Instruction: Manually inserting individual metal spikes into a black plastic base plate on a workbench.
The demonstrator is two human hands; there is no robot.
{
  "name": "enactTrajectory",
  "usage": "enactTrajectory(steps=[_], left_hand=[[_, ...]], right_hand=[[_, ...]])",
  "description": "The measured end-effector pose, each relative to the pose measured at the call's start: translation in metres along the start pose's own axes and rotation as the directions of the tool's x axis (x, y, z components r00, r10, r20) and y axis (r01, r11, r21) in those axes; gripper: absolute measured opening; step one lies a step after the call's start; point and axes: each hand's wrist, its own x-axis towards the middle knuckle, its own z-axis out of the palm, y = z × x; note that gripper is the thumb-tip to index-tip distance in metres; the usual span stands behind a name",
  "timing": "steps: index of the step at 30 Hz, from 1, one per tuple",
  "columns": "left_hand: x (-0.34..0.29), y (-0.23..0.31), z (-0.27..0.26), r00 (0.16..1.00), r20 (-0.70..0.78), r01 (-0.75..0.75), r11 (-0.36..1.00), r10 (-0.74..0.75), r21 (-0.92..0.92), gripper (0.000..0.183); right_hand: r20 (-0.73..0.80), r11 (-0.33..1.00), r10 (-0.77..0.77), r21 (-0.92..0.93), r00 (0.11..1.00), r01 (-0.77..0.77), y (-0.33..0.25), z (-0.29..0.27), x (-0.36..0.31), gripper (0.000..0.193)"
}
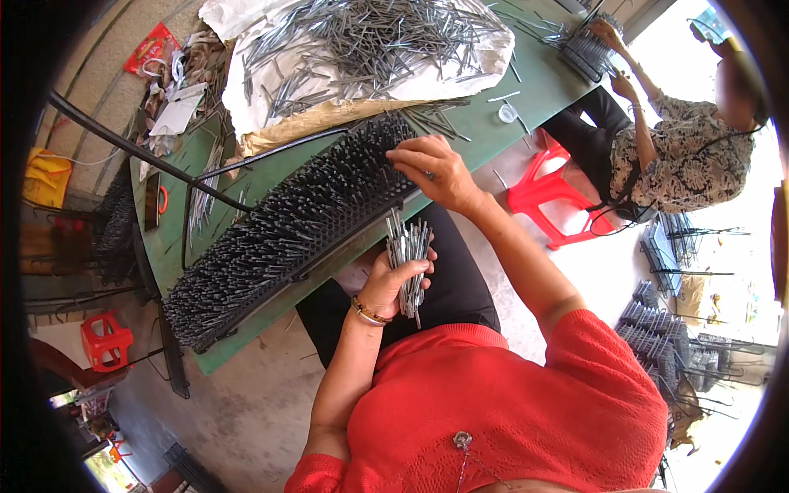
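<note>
My left hand [393, 283] is closed around a bundle of thin grey metal rods [408, 255], held upright above my lap. A long black perforated rack [304, 264] lies slantwise along the table's near edge, its holes filled with many short dark rods [279, 226] standing on end. At the rack's right end is my right hand [436, 168], fingertips pinched together over the last rods. Whatever is between those fingertips is too small to make out. Several rows of bare holes show along the rack's near right side.
A heap of loose rods [386, 37] lies on white sheeting [288, 107] on the green table [493, 135]. Black metal bars [140, 152] cross at the left. To the right a co-worker [682, 156] handles another rack [588, 53] near a red stool [551, 197].
</note>
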Motion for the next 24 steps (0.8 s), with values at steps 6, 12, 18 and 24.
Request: enactTrajectory(steps=[6, 12, 18, 24], left_hand=[[0.0, 0.001, 0.004, 1.0, 0.004, 0.007, 1.0, -0.007, 0.03, 0.043], [-0.003, 0.014, 0.008, 0.999, -0.005, -0.045, 0.999, 0.045, 0.012, 0.041], [-0.002, 0.021, 0.018, 0.994, 0.101, -0.052, 0.978, 0.032, 0.2, 0.042], [0.005, 0.011, 0.02, 0.997, 0.072, 0.005, 0.98, -0.019, 0.199, 0.036]], right_hand=[[0.032, 0.99, -0.062, -0.123, 0.998, 0.066, -0.009, -0.005, 0.002, 0.025], [-0.073, 0.943, 0.314, 0.139, 0.947, -0.302, -0.032, -0.018, -0.002, 0.02], [0.632, 0.385, 0.506, 0.443, 0.587, -0.81, -0.042, -0.032, -0.013, 0.027], [0.415, 0.417, 0.622, 0.543, 0.664, -0.729, -0.039, -0.031, -0.028, 0.026]])
